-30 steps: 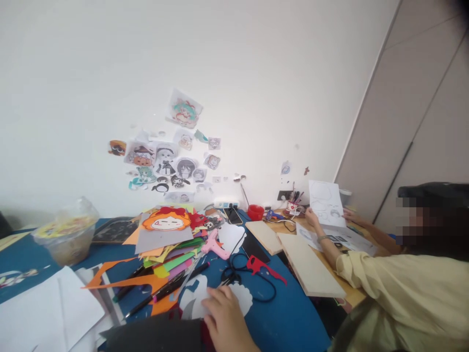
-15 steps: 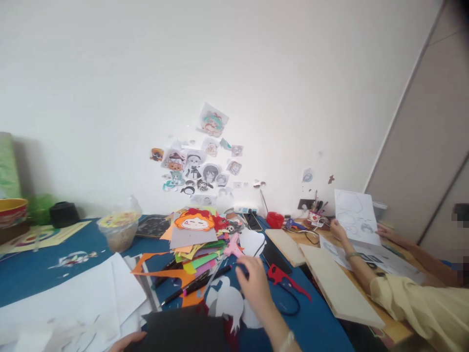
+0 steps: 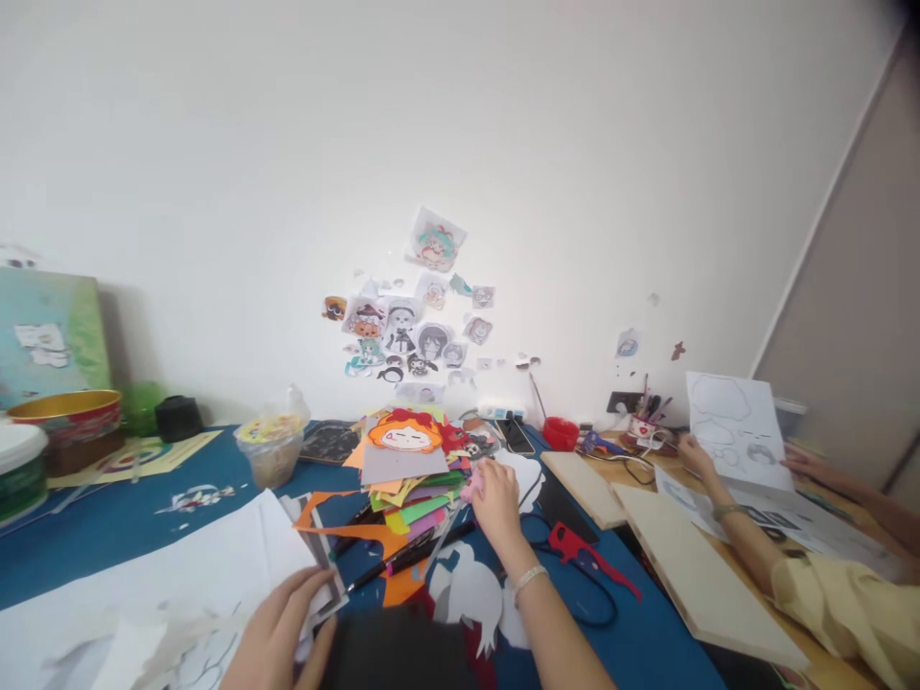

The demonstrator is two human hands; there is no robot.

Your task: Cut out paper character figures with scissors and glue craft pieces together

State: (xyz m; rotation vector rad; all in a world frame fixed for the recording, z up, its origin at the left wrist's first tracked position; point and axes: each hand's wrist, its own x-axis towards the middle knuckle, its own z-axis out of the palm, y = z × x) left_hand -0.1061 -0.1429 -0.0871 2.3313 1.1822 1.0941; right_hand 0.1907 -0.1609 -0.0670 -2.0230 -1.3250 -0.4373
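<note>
My right hand (image 3: 494,498) is closed around a pink hot glue gun (image 3: 474,482), mostly hidden by the fingers, beside the stack of coloured paper. My left hand (image 3: 284,628) lies over the edge of the white sheets (image 3: 179,575), fingers stretched out and apart. Its thumb is beside a black sheet (image 3: 399,652) at the bottom edge; whether they touch I cannot tell. Between my arms lie white and grey paper cutouts (image 3: 471,594). An orange-haired paper face (image 3: 404,434) tops the coloured stack.
Black pens (image 3: 424,551) and orange scraps (image 3: 323,515) lie near the stack. A red cutout (image 3: 593,556) and black cord lie right of my arm. Pale boards (image 3: 704,575) stand between me and a co-worker holding a drawing sheet (image 3: 733,422). A plastic tub (image 3: 271,450) stands left.
My right hand has reached forward and closed on the pink glue gun. My left hand has come further into view over the white sheets. The view has turned slightly left.
</note>
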